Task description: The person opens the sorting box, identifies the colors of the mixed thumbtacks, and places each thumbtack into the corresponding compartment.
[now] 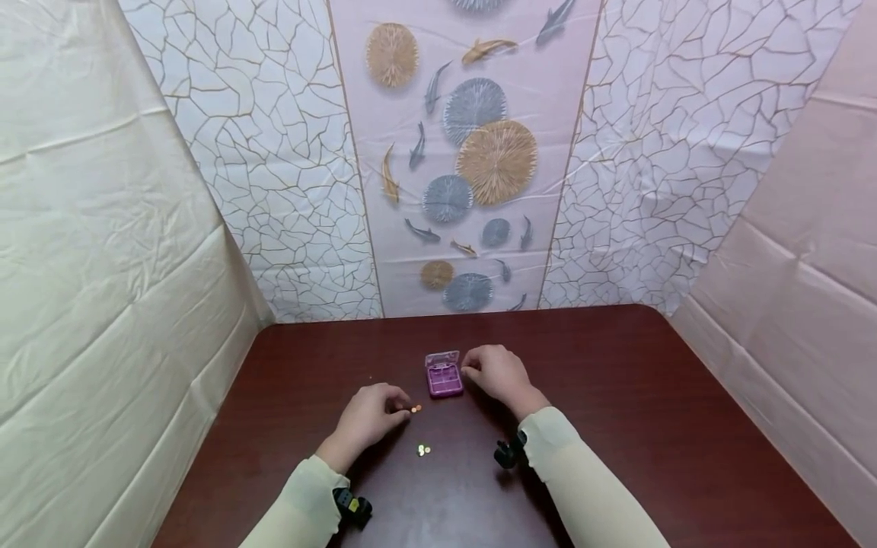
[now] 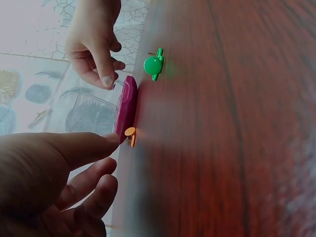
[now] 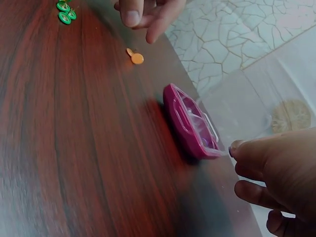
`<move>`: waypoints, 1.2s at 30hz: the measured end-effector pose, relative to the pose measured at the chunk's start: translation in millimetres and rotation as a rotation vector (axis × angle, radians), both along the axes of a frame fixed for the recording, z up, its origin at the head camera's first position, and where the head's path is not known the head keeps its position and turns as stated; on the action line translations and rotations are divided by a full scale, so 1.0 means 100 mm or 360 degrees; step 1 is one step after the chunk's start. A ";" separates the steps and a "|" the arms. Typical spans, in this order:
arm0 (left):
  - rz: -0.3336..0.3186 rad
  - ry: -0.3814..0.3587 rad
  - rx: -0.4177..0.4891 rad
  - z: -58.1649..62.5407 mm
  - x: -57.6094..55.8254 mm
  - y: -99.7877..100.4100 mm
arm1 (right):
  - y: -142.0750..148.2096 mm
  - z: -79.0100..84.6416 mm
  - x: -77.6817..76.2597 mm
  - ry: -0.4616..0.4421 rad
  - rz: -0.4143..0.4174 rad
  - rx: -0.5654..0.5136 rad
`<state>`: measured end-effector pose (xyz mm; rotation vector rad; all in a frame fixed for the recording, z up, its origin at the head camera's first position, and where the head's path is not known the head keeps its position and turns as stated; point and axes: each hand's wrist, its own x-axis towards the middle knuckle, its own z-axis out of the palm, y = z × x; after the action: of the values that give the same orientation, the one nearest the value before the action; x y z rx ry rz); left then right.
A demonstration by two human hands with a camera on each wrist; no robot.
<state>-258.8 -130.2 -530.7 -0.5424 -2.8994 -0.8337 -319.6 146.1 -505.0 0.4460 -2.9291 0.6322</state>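
A magenta box [image 1: 445, 380] with small compartments stands on the table, its clear lid [image 1: 442, 358] raised at the far side. Small purple bits lie inside. My right hand [image 1: 496, 373] is just right of the box, pinching a tiny purple piece [image 3: 231, 151], apparently a thumbtack, between thumb and fingertip. To the left, my left hand [image 1: 373, 415] hovers with loosely bent fingers beside the orange thumbtacks [image 3: 136, 58]. Its thumb and fingers are apart, with nothing seen between them. Nearer me lie several green thumbtacks [image 3: 64, 17], gold pins showing on some.
The dark red wooden table [image 1: 617, 426] has rounded far corners. A patterned cloth [image 1: 466, 251] hangs behind it, with plain pale cloths [image 1: 116, 304] at both sides. Each wrist wears a small black camera [image 1: 353, 507].
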 end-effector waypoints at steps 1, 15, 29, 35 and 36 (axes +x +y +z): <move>-0.0001 -0.0003 0.0000 0.00 0.00 0.00 | -0.02 0.00 0.00 0.0000 0.0005 -0.0011; -0.0020 -0.0006 -0.0015 0.01 -0.09 0.09 | -0.08 -0.05 -0.07 0.0037 0.0012 0.0027; 0.0006 -0.0052 -0.0047 -0.03 -0.12 0.15 | -0.11 -0.10 -0.10 0.0042 0.0044 -0.0003; 0.0014 -0.0062 -0.0081 -0.05 -0.13 0.16 | -0.09 -0.14 -0.11 0.0071 0.0050 -0.0030; 0.0015 -0.0058 -0.0089 -0.06 -0.13 0.16 | -0.08 -0.15 -0.12 0.0077 0.0041 -0.0036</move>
<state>-272.1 -114.2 -536.4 -0.5234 -2.9639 -0.7716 -331.3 137.6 -520.2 0.4901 -2.8722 0.6479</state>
